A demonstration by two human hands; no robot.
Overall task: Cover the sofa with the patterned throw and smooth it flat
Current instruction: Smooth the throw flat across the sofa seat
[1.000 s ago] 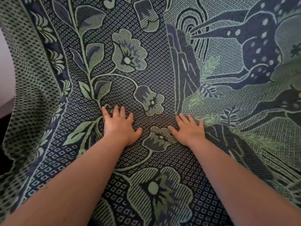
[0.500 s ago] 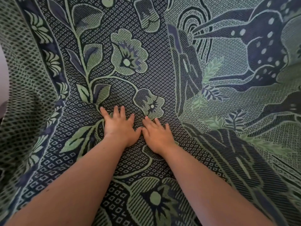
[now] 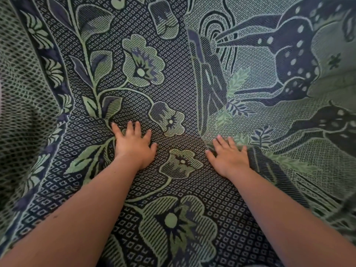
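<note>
Both hands (image 3: 181,151) flat on throw (image 3: 173,93)

place: home living area | evidence: woven floral throw (image 3: 173,89) draped over soft seating

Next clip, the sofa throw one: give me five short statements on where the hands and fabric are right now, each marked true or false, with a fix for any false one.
1. Both hands lie palm-down on the throw. True.
2. The left hand is pinching up a fold of fabric. False: its fingers are spread flat.
3. The two hands are touching. False: a woven flower shows between them.
4. The right hand rests near the fold where dark and pale green patterns meet. True.
5. The throw is plain. False: it carries flowers and leaves.
</note>
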